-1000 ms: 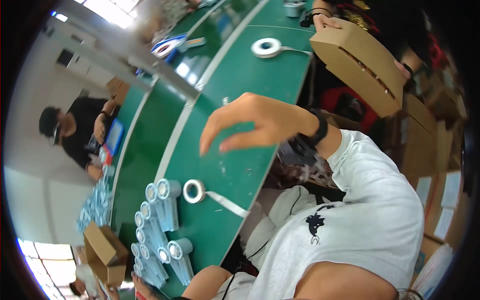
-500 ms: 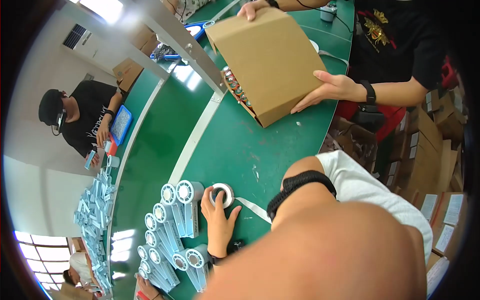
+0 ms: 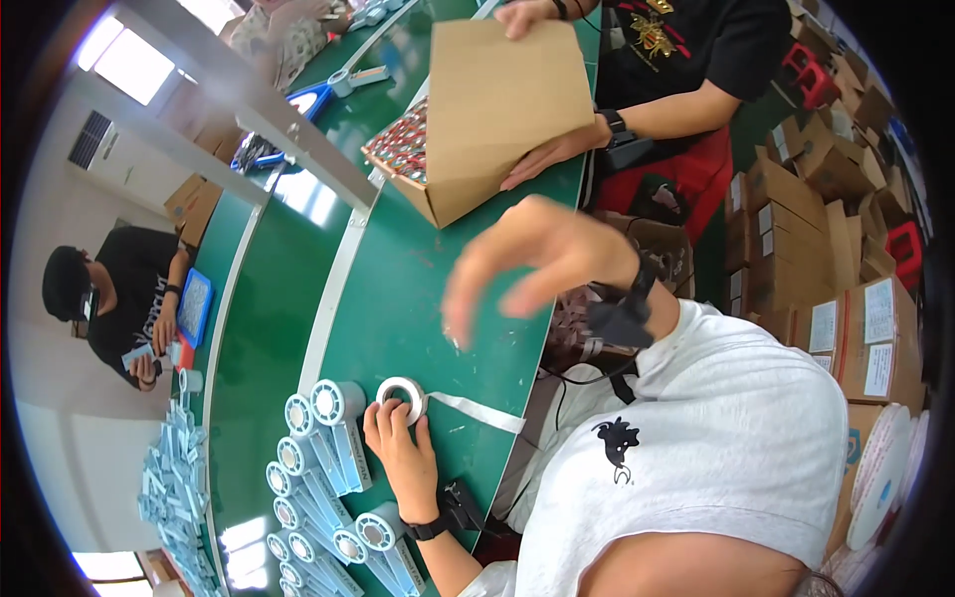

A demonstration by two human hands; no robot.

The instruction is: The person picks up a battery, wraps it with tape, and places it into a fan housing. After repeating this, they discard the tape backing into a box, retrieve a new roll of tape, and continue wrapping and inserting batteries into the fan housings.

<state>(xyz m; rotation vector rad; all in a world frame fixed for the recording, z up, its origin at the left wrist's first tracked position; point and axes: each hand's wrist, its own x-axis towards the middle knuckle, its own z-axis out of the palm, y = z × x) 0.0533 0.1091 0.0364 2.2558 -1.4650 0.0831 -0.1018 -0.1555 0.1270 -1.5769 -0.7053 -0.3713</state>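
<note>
Tape roll [image 3: 420, 399], strip [image 3: 477, 409] trailing right, is touching half-curled left hand [image 3: 406, 463] (hold unclear), fans [image 3: 338, 401] crowding left, half-open, empty right hand [image 3: 547, 261] hovering.

Bright windows [image 3: 124, 68] shine at upper and lower left, the wall [image 3: 62, 438] between them pale; a long green table [image 3: 383, 318] crosses the middle, red stools [image 3: 811, 75] at right.

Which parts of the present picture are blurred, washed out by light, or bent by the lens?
Head view: the right hand is blurred, while the left hand at the tape roll looks sharper; the bright panel at upper left is washed out; white glare lies on the glossy green surface; the fisheye lens curves the pale rail, and the rim falls into black.
</note>
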